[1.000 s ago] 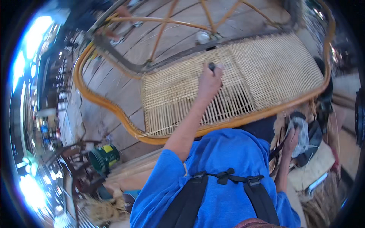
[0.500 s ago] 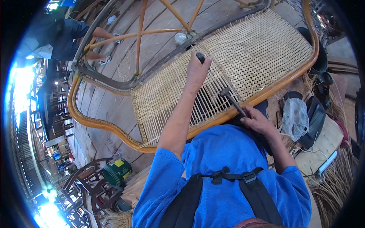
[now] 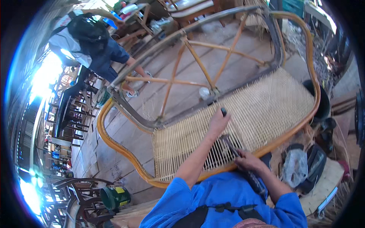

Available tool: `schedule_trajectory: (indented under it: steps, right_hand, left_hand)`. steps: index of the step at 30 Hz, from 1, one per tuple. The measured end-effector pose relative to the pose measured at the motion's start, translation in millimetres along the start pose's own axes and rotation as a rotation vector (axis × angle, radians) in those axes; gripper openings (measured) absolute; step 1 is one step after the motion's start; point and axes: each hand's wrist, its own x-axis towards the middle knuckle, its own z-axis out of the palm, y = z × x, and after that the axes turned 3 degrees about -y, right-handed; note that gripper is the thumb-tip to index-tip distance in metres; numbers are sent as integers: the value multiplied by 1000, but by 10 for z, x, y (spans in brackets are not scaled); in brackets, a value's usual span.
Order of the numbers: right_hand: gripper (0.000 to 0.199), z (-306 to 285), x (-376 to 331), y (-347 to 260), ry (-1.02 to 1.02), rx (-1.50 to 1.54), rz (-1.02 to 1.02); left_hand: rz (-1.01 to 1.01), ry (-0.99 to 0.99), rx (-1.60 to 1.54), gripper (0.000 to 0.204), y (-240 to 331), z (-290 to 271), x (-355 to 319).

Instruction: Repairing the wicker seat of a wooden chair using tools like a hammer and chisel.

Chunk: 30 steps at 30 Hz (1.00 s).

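Left hand [image 3: 218, 122] was clamped on a dark handle [image 3: 223, 111] over the woven cane seat [image 3: 272, 108]; right hand [image 3: 249, 161] gripped a hammer [image 3: 231, 147] nearby.

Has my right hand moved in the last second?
Yes: from beside the clear plastic bag, your right hand has moved left to the curved front rail, now holding a dark tool.

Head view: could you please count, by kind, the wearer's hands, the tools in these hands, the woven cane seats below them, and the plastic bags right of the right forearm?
Hands: 2 (left hand, right hand)
Held tools: 2 (dark-ended tool, mostly hidden; hammer)
Woven cane seat: 1
Clear plastic bag: 1
Total: 6
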Motion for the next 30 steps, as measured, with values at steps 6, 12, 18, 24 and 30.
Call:
schedule_trajectory:
  steps: [6, 12, 18, 24, 30]
  right_hand:
    - [47, -92, 233, 11, 32, -105, -134]
    - [50, -47, 197, 4, 87, -148, -132]
    - [50, -39, 197, -5, 71, -261, -59]
    - [50, -57, 262, -181, 66, -624, -108]
    - [43, -172, 423, -88, 229, -638, -230]
  left_hand:
    - [52, -37, -17, 40, -44, 37, 203]
    - [77, -25, -6, 42, -31, 81, 189]
    - [27, -64, 6, 43, 43, 127, 67]
    - [53, -64, 10, 42, 35, 180, 101]
    - [73, -31, 41, 43, 36, 219, 191]
